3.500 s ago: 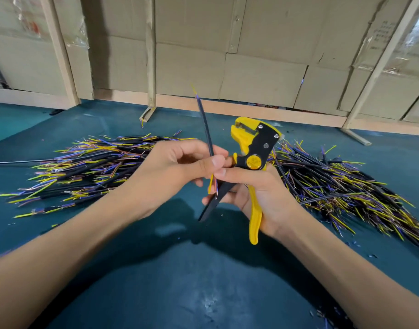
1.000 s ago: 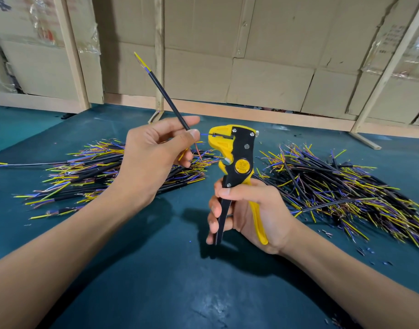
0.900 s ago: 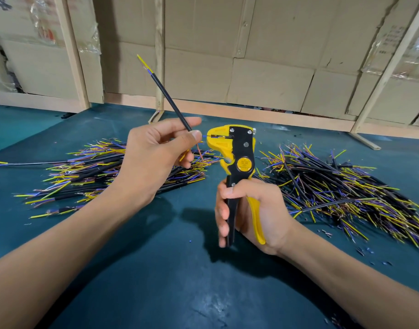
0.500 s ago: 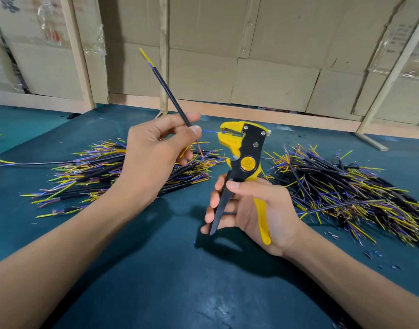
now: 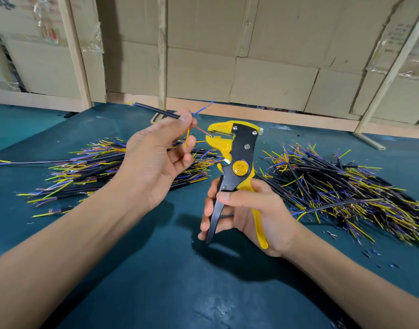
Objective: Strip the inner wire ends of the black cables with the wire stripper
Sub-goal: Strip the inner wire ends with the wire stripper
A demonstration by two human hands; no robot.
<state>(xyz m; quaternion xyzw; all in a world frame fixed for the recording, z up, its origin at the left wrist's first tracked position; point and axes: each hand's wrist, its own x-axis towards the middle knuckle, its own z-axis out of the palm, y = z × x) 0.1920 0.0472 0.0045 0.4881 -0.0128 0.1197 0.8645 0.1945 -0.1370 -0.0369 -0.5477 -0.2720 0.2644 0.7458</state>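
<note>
1. Feeding the red inner wire (image 5: 202, 130) into the yellow head of the wire stripper (image 5: 237, 160) at frame centre, the left hand (image 5: 153, 160) pinches the black cable (image 5: 156, 111) just left of it.
2. The right hand (image 5: 248, 212) is wrapped round the stripper's spread handles; a full squeeze looks like the next need.
3. Keep the blue wire (image 5: 203, 108) and yellow wire (image 5: 187, 137) splayed clear of the jaws.
4. Hold the cable firm and straight.
5. Cable piles lie mid-left (image 5: 96, 167) and mid-right (image 5: 341, 184) on the green table (image 5: 180, 281).
</note>
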